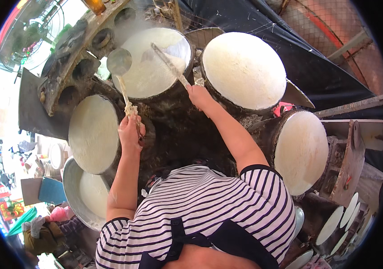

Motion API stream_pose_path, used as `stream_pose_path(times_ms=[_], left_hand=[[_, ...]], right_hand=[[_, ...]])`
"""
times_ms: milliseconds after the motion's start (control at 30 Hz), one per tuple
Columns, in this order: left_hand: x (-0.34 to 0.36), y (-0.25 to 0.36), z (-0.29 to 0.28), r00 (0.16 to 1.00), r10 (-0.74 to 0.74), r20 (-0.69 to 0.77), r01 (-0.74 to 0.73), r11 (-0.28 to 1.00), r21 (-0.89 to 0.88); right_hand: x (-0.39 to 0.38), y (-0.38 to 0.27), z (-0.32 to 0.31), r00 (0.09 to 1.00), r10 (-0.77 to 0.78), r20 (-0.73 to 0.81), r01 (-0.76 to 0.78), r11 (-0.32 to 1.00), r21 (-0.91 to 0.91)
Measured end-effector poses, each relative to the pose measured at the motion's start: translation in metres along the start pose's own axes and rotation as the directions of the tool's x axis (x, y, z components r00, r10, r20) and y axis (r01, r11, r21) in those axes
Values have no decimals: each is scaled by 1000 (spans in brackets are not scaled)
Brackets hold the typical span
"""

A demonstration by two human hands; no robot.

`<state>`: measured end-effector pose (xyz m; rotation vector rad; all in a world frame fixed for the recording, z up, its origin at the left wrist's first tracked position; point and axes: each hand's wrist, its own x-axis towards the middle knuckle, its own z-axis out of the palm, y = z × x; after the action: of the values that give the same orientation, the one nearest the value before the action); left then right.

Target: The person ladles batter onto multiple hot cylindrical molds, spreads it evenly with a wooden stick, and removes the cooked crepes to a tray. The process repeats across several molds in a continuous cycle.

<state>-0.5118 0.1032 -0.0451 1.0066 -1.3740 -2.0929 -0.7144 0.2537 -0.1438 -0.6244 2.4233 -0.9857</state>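
My left hand [129,133] grips the long, batter-crusted handle of a ladle [119,62], whose round bowl is at the left edge of the steaming middle pan [140,83]. My right hand [198,96] grips a long flat stick [168,61] that reaches over that pan's white, partly spread layer. Round surfaces with white layers surround my hands: one on the left [92,134], one at upper right [244,69] and one at lower right [300,150].
A metal basin [72,190] of white batter is at lower left, near another person [43,237]. A soot-dark ledge with holes [77,54] and a fan [28,33] are at upper left. Black sheeting [299,58] is behind; boards [348,166] and several white discs [328,224] are at right.
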Motion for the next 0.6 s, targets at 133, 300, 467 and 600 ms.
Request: stream_pose_path(times_ms=[133,300,467,600], left_hand=[[11,3,-11,999,-16,35,15,1000,6],[30,-1,-37,996,-28,84,26,999,32],[40,17,-43,997,-33,76,31,999,24],[51,13,-50,996,-58,66,57,998,11]], right_hand=[[-31,22,30,988,-155,24,156,988,-22],[9,6,8,972,-78,-223,18,966,-258],[-36,-10,8,971,-189,-148,75,825,-561],[19,4,10,855,-359,-374,60,785,-616]])
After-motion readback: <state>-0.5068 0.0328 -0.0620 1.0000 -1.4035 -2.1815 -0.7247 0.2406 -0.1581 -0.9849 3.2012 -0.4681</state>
